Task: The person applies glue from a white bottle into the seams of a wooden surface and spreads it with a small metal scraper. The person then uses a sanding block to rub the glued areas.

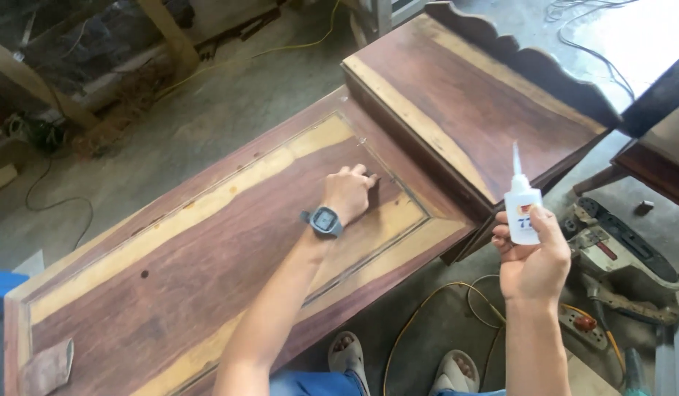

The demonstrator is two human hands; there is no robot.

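A long reddish-brown wooden panel [207,242] with yellow streaks lies across the view. My left hand [350,192], a grey digital watch [324,221] on its wrist, presses fingertips onto the panel's right part, over a small dark spot. My right hand [534,260] holds a small white glue bottle [521,213] upright, its long thin nozzle pointing up, off the panel's right end. A second wooden piece [471,95] with a scalloped edge stands raised just beyond the panel.
A power sander [618,253] lies on the concrete floor at the right, with yellow cords [435,301] near my sandalled feet [347,352]. A piece of sandpaper [49,367] rests on the panel's left end. Wooden beams and cables lie at the top left.
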